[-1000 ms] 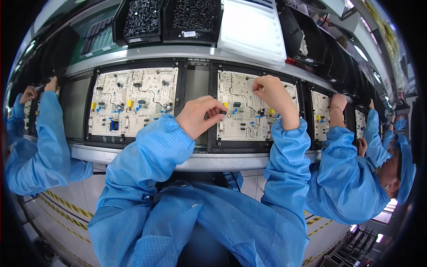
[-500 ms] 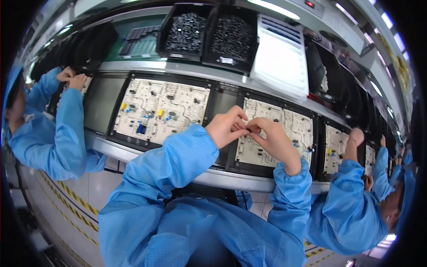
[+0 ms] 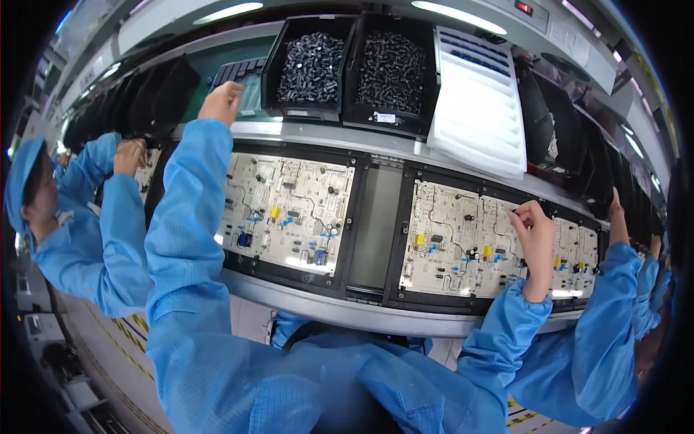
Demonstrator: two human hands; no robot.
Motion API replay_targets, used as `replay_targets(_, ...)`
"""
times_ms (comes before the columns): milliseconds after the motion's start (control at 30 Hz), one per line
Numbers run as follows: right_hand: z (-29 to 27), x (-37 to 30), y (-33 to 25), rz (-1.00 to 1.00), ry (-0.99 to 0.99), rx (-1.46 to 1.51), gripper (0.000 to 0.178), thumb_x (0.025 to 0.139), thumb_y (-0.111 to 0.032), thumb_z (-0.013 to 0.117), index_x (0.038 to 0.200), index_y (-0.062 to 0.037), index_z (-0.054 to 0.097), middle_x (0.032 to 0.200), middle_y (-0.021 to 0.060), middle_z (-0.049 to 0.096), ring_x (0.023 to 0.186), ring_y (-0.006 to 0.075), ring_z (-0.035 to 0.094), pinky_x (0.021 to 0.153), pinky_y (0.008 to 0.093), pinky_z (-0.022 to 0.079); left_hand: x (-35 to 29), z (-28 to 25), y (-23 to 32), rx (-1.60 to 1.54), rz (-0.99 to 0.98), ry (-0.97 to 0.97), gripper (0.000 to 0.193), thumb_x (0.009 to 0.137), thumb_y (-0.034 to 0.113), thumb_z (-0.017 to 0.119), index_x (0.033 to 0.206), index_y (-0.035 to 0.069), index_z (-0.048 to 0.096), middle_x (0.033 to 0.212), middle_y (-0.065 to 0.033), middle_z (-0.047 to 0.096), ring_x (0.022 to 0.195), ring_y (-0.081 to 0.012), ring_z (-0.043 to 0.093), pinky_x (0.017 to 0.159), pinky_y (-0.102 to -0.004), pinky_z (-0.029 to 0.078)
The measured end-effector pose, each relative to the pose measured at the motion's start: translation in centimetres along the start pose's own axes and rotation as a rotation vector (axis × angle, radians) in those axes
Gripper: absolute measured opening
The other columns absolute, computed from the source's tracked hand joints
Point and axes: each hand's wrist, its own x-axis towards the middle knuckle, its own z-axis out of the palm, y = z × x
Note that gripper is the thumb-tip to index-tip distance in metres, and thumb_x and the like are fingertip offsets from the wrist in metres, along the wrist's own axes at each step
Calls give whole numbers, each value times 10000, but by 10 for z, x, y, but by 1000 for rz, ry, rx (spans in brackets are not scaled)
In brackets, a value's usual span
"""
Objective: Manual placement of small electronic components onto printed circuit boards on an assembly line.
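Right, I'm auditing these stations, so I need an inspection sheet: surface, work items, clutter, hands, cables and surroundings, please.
Surface: metal front rail, with black frames behind it.
Job's things: pale circuit boards, fitted with small components, seated in the frames.
Clutter: two black bins of small black parts and a white ridged tray, beyond the boards.
Hands: left hand near a shallow gridded tray; right hand over a board, thumb and fingers close together. Whether either holds anything, cannot tell.
Cables: nothing seen.
Surroundings: co-workers in blue on both sides; light strip overhead.
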Motion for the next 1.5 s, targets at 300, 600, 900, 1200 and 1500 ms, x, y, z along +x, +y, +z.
replay_targets(300,-1,9,34,74,23,62,94,736,-27,634,804,-10,571,643,41,565,565,90,495,528,221,408,110,53,-115,621,107,-21,200,738,87,601,907,137,507,913,-66,551,872,-288,572,679,-415,487)
replay_targets(600,-6,8,47,71,-4,-25,101,731,-13,632,822,7,593,723,75,592,631,137,563,576,236,447,130,57,-101,701,226,-150,287,689,126,670,886,111,462,866,-69,573,827,-272,592,643,-389,486)
replay_targets(900,-6,8,54,34,-113,-138,110,714,-4,629,824,3,621,773,110,573,694,214,571,629,273,459,124,48,-87,825,243,-166,217,722,197,654,833,95,499,824,-66,590,809,-247,600,645,-357,490)
replay_targets(1200,-2,5,55,-38,-104,-122,125,707,5,622,831,1,617,769,111,567,704,227,570,624,289,455,87,9,-58,540,261,30,200,770,164,612,847,74,451,807,-110,567,802,-300,572,651,-398,470)
replay_targets(1500,-4,4,61,-93,-97,-122,126,707,16,610,833,17,605,774,134,571,694,212,575,627,280,457,-29,-55,79,335,608,445,145,721,115,660,835,88,574,756,-64,583,690,-247,567,603,-334,443)
